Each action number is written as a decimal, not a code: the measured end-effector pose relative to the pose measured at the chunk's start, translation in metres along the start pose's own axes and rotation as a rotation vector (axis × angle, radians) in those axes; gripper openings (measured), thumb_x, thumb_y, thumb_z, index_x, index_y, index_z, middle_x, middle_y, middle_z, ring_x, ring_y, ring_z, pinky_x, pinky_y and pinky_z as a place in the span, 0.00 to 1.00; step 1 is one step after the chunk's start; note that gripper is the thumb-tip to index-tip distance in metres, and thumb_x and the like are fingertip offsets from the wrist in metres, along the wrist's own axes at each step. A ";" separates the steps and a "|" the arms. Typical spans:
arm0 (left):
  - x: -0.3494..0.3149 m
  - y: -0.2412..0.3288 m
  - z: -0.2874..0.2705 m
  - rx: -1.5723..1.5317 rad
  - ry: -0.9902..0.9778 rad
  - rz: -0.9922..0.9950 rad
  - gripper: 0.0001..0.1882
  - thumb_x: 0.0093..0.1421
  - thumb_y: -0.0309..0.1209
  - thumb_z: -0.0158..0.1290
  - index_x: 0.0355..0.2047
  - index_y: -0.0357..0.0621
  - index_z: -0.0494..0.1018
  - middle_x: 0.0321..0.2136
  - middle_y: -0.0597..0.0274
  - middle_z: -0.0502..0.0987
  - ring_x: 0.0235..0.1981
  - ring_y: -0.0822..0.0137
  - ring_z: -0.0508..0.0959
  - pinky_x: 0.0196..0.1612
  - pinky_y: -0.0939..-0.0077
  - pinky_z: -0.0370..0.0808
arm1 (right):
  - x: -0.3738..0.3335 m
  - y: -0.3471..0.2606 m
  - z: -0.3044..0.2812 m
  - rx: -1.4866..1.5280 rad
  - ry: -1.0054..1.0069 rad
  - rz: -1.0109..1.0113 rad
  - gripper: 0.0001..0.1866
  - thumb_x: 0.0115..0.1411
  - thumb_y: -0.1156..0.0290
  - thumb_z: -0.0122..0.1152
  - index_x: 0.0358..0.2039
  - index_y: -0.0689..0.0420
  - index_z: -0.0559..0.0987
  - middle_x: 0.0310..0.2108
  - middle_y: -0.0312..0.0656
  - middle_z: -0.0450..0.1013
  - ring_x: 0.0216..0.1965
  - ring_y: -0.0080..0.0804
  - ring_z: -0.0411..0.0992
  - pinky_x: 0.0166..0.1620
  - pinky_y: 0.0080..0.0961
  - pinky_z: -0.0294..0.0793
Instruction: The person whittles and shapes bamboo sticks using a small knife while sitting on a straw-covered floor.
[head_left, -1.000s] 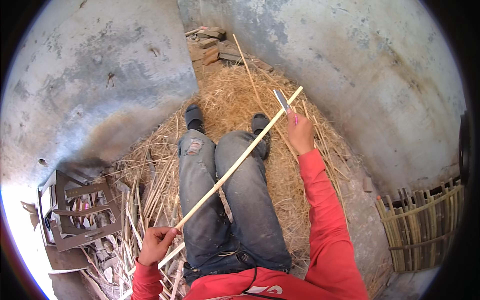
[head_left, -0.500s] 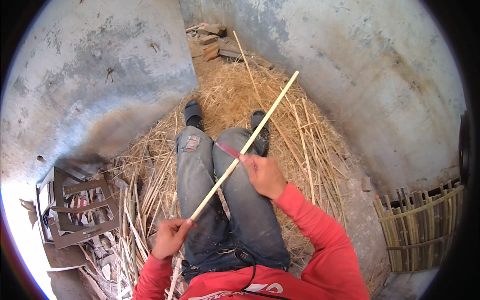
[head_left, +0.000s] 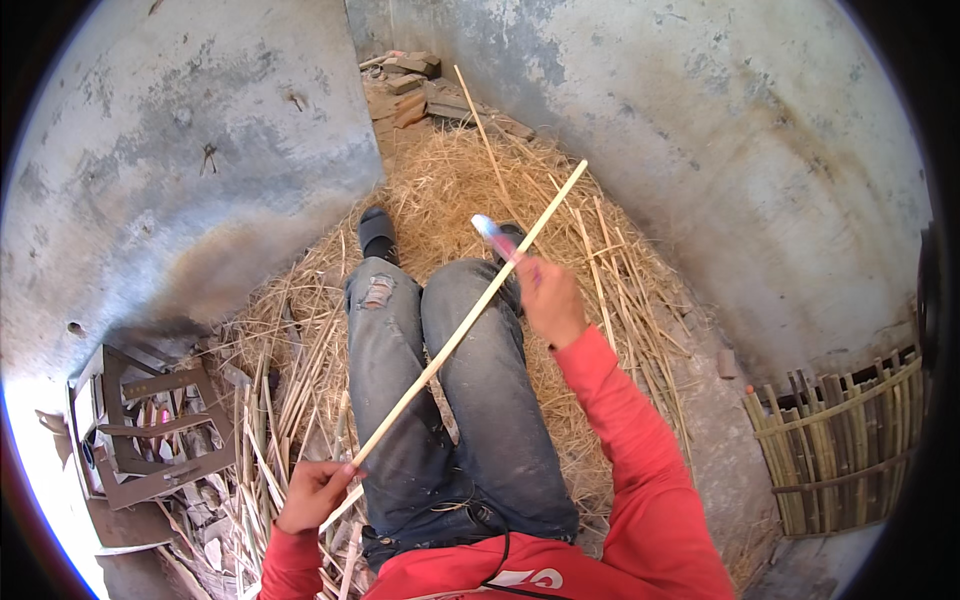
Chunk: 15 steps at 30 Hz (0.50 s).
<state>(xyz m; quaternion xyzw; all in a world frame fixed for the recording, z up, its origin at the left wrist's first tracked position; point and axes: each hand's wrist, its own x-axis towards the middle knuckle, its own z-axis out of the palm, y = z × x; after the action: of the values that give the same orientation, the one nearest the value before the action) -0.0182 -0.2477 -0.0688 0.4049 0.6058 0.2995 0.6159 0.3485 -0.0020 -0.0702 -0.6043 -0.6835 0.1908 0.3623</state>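
A long pale stick (head_left: 450, 345), likely bamboo or wood, slants across my thighs from lower left to upper right. My left hand (head_left: 315, 493) is closed round its lower end, thumb on top. Farther up, my right hand (head_left: 548, 297) is closed on a knife, its fist against the stick. The knife blade (head_left: 492, 234) juts out to the left past the stick, shiny at its tip and blurred by motion. The knife's handle is hidden inside my fist.
Straw-like shavings (head_left: 440, 180) cover the floor around my feet. Split strips (head_left: 255, 450) lie at left, more sticks (head_left: 630, 300) at right. A broken brown frame (head_left: 165, 430) stands at lower left, a slatted basket (head_left: 840, 445) at right. Bricks (head_left: 410, 85) lie between two walls.
My right hand and the knife have moved up along the stick, away from me. My left hand has shifted slightly down and left, with the stick's lower end.
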 end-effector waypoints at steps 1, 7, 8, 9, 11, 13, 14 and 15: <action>-0.010 -0.003 -0.012 -0.011 -0.009 -0.045 0.17 0.74 0.33 0.52 0.38 0.30 0.83 0.12 0.77 0.62 0.14 0.83 0.57 0.18 0.81 0.50 | 0.015 0.010 0.002 -0.005 0.070 -0.026 0.30 0.74 0.52 0.50 0.22 0.63 0.77 0.15 0.57 0.69 0.17 0.58 0.69 0.23 0.47 0.65; -0.033 -0.026 -0.057 -0.141 -0.122 -0.162 0.18 0.74 0.36 0.53 0.42 0.30 0.83 0.11 0.73 0.62 0.12 0.81 0.54 0.17 0.79 0.48 | 0.065 0.046 -0.012 -0.084 0.298 -0.060 0.29 0.74 0.53 0.50 0.23 0.63 0.79 0.16 0.55 0.70 0.17 0.56 0.69 0.24 0.47 0.66; -0.031 -0.024 -0.056 -0.146 -0.116 -0.176 0.18 0.74 0.36 0.53 0.42 0.30 0.82 0.12 0.73 0.62 0.12 0.81 0.54 0.17 0.79 0.48 | 0.066 0.047 -0.011 -0.086 0.297 -0.040 0.29 0.74 0.53 0.50 0.23 0.63 0.79 0.16 0.55 0.70 0.17 0.56 0.69 0.25 0.48 0.66; -0.028 -0.022 -0.054 -0.149 -0.112 -0.189 0.18 0.74 0.36 0.53 0.42 0.29 0.82 0.12 0.73 0.62 0.12 0.81 0.54 0.17 0.79 0.48 | 0.062 0.047 -0.009 -0.036 0.270 -0.035 0.28 0.74 0.54 0.50 0.23 0.63 0.79 0.16 0.56 0.70 0.19 0.57 0.70 0.26 0.48 0.67; -0.024 -0.025 -0.053 -0.206 -0.135 -0.222 0.18 0.73 0.36 0.53 0.42 0.29 0.82 0.11 0.72 0.62 0.11 0.81 0.54 0.16 0.79 0.47 | 0.044 0.026 -0.002 0.017 0.146 -0.013 0.28 0.74 0.54 0.51 0.23 0.63 0.79 0.17 0.56 0.70 0.19 0.58 0.70 0.26 0.48 0.67; -0.019 -0.029 -0.047 -0.229 -0.140 -0.209 0.18 0.73 0.36 0.53 0.42 0.29 0.82 0.11 0.71 0.62 0.11 0.80 0.54 0.16 0.78 0.47 | 0.021 0.005 0.008 0.043 0.059 -0.020 0.28 0.73 0.54 0.52 0.23 0.63 0.79 0.17 0.57 0.71 0.20 0.59 0.71 0.26 0.48 0.67; -0.016 -0.028 -0.041 -0.244 -0.150 -0.201 0.18 0.73 0.36 0.53 0.42 0.28 0.82 0.11 0.71 0.62 0.11 0.80 0.53 0.16 0.78 0.47 | 0.008 -0.005 0.012 0.037 0.035 -0.038 0.28 0.73 0.54 0.52 0.23 0.63 0.79 0.17 0.57 0.71 0.20 0.59 0.71 0.26 0.48 0.67; -0.011 -0.023 -0.037 -0.244 -0.139 -0.211 0.18 0.73 0.35 0.53 0.41 0.28 0.82 0.10 0.71 0.62 0.10 0.81 0.53 0.15 0.79 0.46 | -0.002 -0.008 0.014 0.031 0.011 -0.057 0.28 0.73 0.54 0.52 0.23 0.63 0.79 0.17 0.57 0.71 0.20 0.59 0.72 0.25 0.48 0.67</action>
<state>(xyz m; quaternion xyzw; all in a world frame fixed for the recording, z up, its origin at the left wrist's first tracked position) -0.0588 -0.2640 -0.0809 0.2812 0.5601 0.2755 0.7290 0.3329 -0.0034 -0.0742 -0.5798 -0.6954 0.1877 0.3808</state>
